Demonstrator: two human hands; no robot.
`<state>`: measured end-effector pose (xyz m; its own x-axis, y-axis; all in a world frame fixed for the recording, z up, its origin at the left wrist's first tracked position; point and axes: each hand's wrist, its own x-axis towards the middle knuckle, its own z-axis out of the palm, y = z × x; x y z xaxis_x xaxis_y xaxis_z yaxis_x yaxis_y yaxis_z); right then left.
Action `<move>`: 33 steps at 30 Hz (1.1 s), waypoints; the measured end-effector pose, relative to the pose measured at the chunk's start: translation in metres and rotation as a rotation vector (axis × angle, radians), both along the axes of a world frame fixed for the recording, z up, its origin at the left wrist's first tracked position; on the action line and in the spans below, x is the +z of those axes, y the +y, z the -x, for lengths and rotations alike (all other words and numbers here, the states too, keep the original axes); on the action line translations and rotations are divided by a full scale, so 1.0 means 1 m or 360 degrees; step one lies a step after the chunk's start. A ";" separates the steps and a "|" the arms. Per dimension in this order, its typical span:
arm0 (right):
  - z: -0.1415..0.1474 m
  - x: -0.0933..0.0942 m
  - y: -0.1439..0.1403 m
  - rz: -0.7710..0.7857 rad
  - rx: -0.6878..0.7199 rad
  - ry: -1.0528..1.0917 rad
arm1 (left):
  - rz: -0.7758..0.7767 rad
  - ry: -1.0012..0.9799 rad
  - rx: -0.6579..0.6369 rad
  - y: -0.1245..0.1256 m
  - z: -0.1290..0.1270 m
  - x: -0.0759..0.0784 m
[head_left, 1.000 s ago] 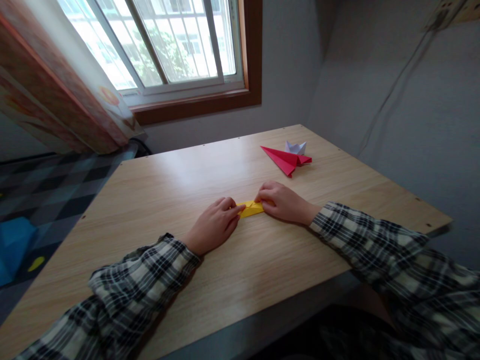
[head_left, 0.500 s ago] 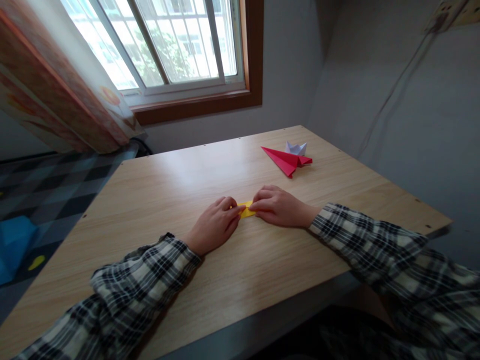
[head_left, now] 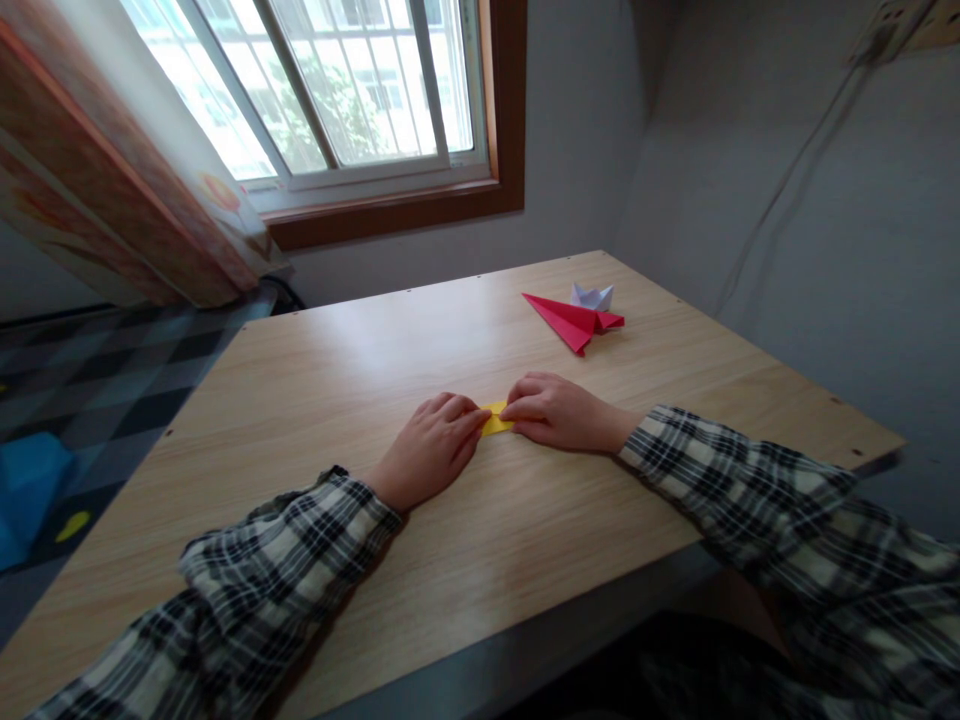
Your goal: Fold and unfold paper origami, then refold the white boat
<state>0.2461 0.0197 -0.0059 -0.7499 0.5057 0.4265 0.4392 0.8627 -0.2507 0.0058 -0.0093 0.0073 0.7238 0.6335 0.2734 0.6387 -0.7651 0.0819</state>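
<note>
one yellow folded paper [head_left: 496, 419] lies flat on the wooden table [head_left: 360, 350], near its middle, mostly covered from both ends. left hand [head_left: 431, 450] presses its left end with fingers down flat; right hand [head_left: 559, 412] pinches the right end with curled fingers. two finished paper pieces lie well apart at the far right: one red paper plane [head_left: 571, 320], one white paper boat [head_left: 592, 296] just behind it

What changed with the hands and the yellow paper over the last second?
The right hand slid left along the yellow paper toward the left hand, so less yellow shows between them. Both hands press on the paper as before. The left hand, the red paper plane, the white paper boat and the table stayed put.
</note>
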 end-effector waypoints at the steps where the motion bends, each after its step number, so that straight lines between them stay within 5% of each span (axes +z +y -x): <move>1: 0.000 0.000 0.000 -0.0001 -0.0001 -0.0003 | 0.0011 0.0016 0.0005 0.000 0.000 0.000; 14: 0.003 0.007 -0.004 -0.0187 -0.0075 -0.0229 | -0.0024 0.0041 0.0006 0.001 -0.002 0.002; 33: 0.020 0.003 0.002 0.0164 -0.0463 0.0047 | 0.0113 -0.0379 0.0175 0.012 -0.001 -0.006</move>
